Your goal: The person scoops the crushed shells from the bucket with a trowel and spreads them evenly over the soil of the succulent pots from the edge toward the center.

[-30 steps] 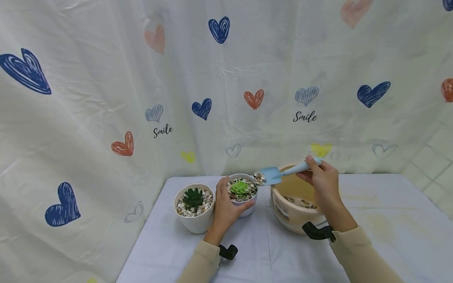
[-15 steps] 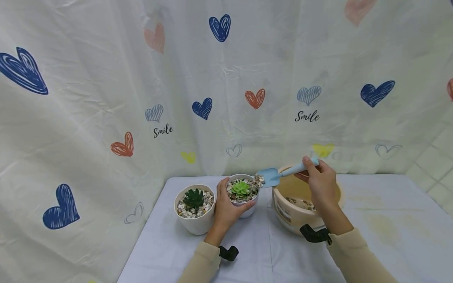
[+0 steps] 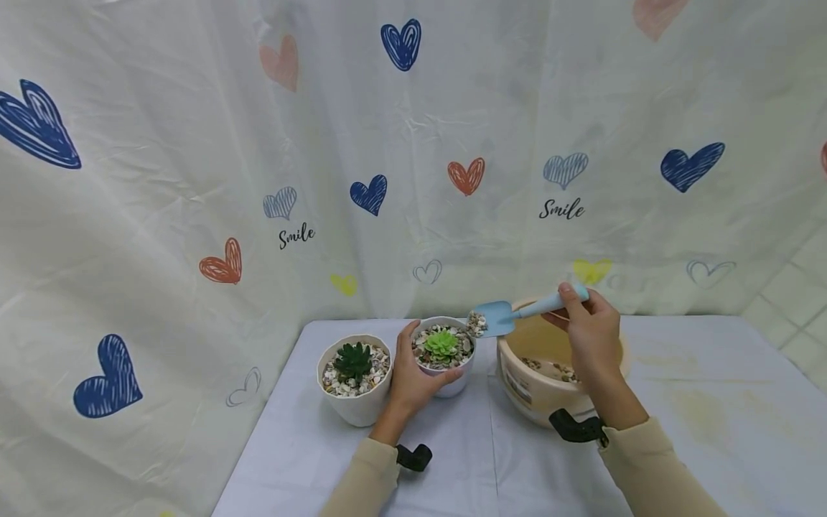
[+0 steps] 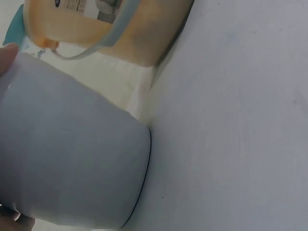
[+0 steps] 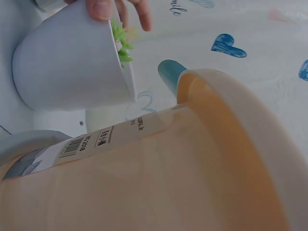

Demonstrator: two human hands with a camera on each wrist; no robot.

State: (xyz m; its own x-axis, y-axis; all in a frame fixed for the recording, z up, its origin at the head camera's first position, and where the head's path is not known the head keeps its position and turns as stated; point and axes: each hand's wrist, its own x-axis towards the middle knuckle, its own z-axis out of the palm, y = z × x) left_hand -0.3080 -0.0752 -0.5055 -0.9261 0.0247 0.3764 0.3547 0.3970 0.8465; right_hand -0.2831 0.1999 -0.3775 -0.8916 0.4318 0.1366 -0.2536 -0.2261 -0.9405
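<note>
My left hand point(image 3: 413, 384) grips a small white flowerpot point(image 3: 454, 388) from its left side, thumb across the near face. A light green succulent point(image 3: 442, 345) sits among pebbles in that pot; the smooth pot wall point(image 4: 72, 144) fills much of the left wrist view. My right hand point(image 3: 591, 334) pinches the handle of a light blue hand trowel point(image 3: 497, 318). Pebbles point(image 3: 477, 324) lie on the blade's tip, beside the pot's right rim. In the right wrist view only the trowel blade point(image 5: 171, 75) shows beyond the bucket; the right hand is out of that view.
A beige bucket point(image 3: 526, 395) with some pebbles inside stands right of the pot, under the trowel. Another white pot point(image 3: 358, 411) with a dark green succulent is close to my left wrist. A white cloth point(image 3: 452, 467) covers the table, and a heart-printed curtain point(image 3: 310, 143) hangs behind.
The trowel dipped slightly at the pot's rim, then rose a little and shifted slightly right, with pebbles still on its tip. My left hand stays on the pot. The head view has tilted slightly.
</note>
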